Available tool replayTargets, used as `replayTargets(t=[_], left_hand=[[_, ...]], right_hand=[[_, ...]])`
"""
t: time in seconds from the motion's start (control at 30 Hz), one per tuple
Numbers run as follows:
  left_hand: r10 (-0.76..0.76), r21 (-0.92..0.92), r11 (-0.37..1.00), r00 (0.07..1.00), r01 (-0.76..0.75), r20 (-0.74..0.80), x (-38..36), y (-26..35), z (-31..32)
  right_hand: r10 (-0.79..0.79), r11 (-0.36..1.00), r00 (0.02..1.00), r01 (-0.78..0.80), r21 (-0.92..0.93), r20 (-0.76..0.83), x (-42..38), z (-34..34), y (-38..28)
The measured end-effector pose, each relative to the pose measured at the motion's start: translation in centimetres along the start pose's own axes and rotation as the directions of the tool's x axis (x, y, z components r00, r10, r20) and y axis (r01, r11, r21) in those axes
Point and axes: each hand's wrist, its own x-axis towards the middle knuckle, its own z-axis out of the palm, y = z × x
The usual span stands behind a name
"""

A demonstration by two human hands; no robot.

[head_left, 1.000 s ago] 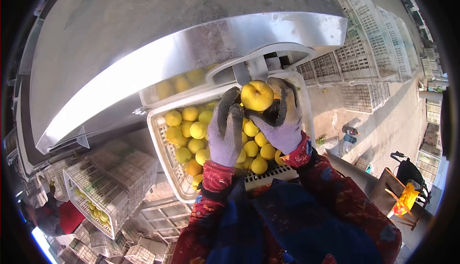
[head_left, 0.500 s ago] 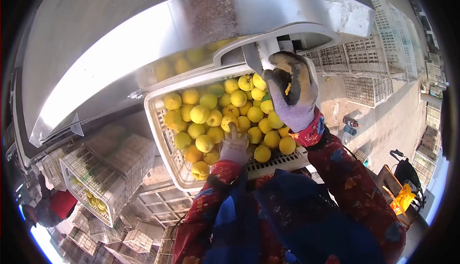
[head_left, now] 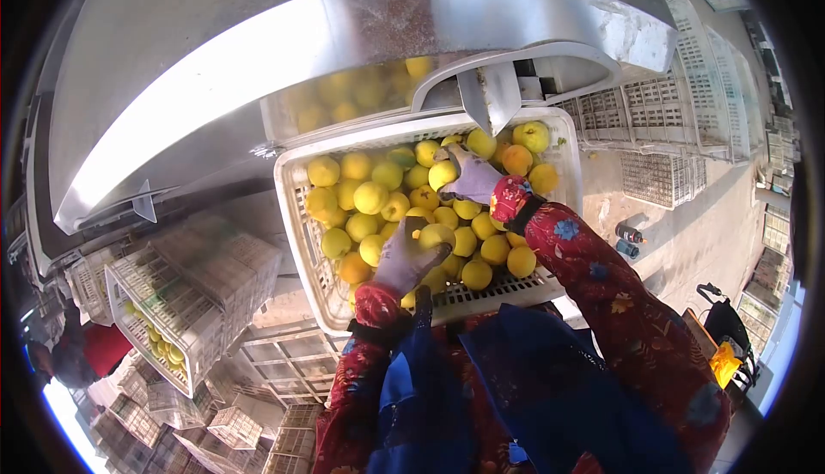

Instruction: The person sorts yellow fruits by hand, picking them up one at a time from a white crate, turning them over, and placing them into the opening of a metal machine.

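A white plastic crate (head_left: 296, 246) holds several yellow and yellow-green round fruits (head_left: 371, 198). My left hand (head_left: 407, 255), in a pale glove with dark fingertips, has its fingers curled round a yellow fruit (head_left: 436, 236) near the crate's front middle. Toward the back of the crate, my right hand (head_left: 473, 175), gloved the same way, closes its fingers on another yellow fruit (head_left: 442, 175). More fruits lie under and around both hands.
A shiny metal machine edge (head_left: 361, 23) curves above the crate, with a white-rimmed chute (head_left: 503, 87). Stacked crates (head_left: 189, 302) stand at the left, beside a person in red (head_left: 86, 355). Another crate (head_left: 662, 177) and bottles (head_left: 629, 233) are on the right floor.
My right hand has moved from the chute down and left onto a fruit. My left hand, formerly spread on the fruits, has closed round one. More fruits show at the crate's right end.
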Motion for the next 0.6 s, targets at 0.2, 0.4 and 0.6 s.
replayTargets(t=[0.2,0.4,0.6], left_hand=[[0.042,-0.94,0.333,0.997,-0.073,-0.062,-2.2,6.6,-0.1],[0.168,-0.786,0.55,0.959,-0.282,-0.227,-3.2,10.6,0.9],[0.296,-0.656,0.662,0.93,-0.363,-0.216,-2.4,12.4,0.0]], right_hand=[[-0.077,0.351,0.985,0.174,0.92,-0.156,-10.1,-3.3,-5.7],[-0.244,0.697,0.827,0.512,0.501,-0.506,-14.5,-3.3,-8.1],[-0.283,0.827,0.732,0.513,0.229,-0.619,-15.3,-3.9,-9.0]])
